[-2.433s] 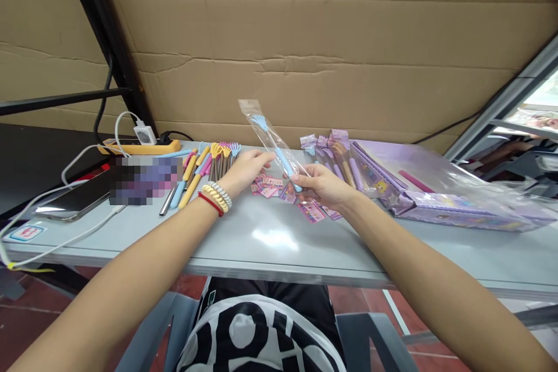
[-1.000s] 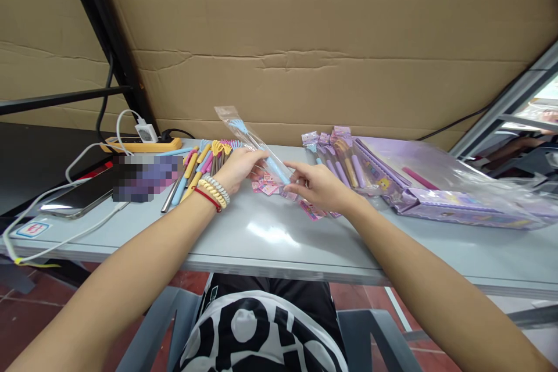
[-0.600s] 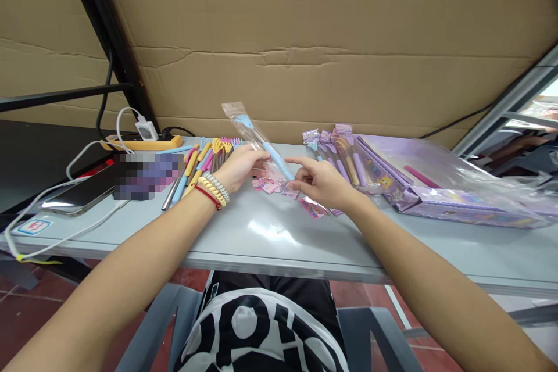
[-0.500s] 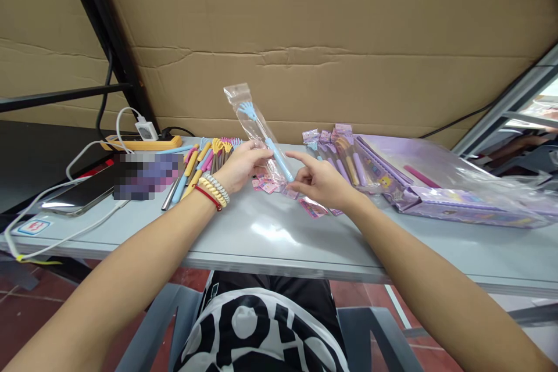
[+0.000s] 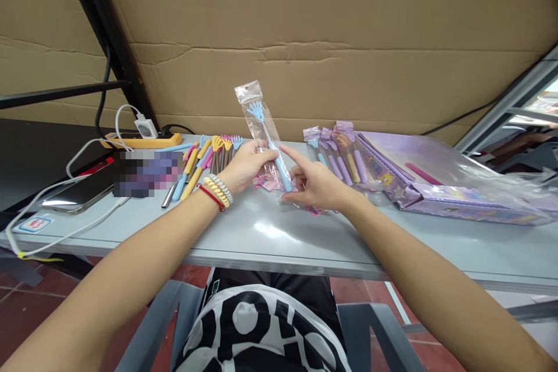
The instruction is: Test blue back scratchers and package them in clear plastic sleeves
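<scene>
My left hand [image 5: 249, 167] grips a light blue back scratcher [image 5: 283, 171] inside a clear plastic bag [image 5: 249, 92], thumb laid across the handle. The scratcher is tilted, its small hand-shaped head up and its handle end toward me. My right hand [image 5: 316, 183] is at the lower end of the bag, index finger stretched along the handle, thumb by the handle's tip and other fingers curled. Pink printed cards [image 5: 267, 181] lie beneath, partly hidden. Loose back scratchers [image 5: 198, 168] in several colours lie left of my left hand; bagged back scratchers [image 5: 340, 157] lie beyond my right hand.
A purple printed box [image 5: 471, 209] with plastic film over it takes up the right of the table [image 5: 261, 244]. At the left are a phone [image 5: 81, 189], white cables and a yellow power strip [image 5: 143, 140]. A cardboard wall [image 5: 305, 29] stands behind.
The bagged back scratcher has shifted slightly right and stands a little steeper. My left hand has moved right with it, while my right hand has come slightly closer around its lower end.
</scene>
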The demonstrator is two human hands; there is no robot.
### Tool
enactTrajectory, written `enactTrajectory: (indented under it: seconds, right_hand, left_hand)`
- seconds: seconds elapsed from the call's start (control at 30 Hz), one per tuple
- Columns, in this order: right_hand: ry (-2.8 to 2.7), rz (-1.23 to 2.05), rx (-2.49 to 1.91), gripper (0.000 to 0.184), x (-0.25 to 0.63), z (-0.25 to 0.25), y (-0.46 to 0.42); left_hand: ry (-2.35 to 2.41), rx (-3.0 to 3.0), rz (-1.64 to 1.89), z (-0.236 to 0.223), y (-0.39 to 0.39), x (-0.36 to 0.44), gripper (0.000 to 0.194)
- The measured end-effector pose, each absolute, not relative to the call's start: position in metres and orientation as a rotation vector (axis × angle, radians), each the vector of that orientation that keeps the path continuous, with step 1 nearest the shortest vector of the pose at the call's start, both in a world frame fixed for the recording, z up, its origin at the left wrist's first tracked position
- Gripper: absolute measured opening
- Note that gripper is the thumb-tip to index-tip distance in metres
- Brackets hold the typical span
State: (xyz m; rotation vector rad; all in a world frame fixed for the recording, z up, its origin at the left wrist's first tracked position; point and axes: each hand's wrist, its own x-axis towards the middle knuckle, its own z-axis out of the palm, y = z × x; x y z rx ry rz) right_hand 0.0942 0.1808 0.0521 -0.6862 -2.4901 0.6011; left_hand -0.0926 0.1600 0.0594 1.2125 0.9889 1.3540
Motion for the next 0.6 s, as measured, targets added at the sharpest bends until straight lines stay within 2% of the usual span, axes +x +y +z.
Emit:
enactTrajectory:
  seconds: [0.23,0.37,0.5,0.6]
  right_hand:
    - [-2.447,0.845,-0.537,0.069,0.0939,0.0522,0.1795]
    - [-2.416,0.988,-0.551,0.072,0.0937,0.0513,0.1791]
    - [-2.437,0.847,-0.565,0.074,0.0915,0.0505,0.1797]
    - [-2.475,0.712,-0.561,0.069,0.0906,0.0511,0.18]
  left_hand:
    - [0.962,1.214,1.301,0.0609,0.1574,-0.093,0.013]
    - [0.955,1.22,1.316,0.0618,0.157,-0.0931,0.015]
    - [0.964,1.258,1.314,0.0604,0.1578,-0.0936,0.021]
    - [0.95,1.255,1.311,0.0596,0.1579,-0.0947,0.025]
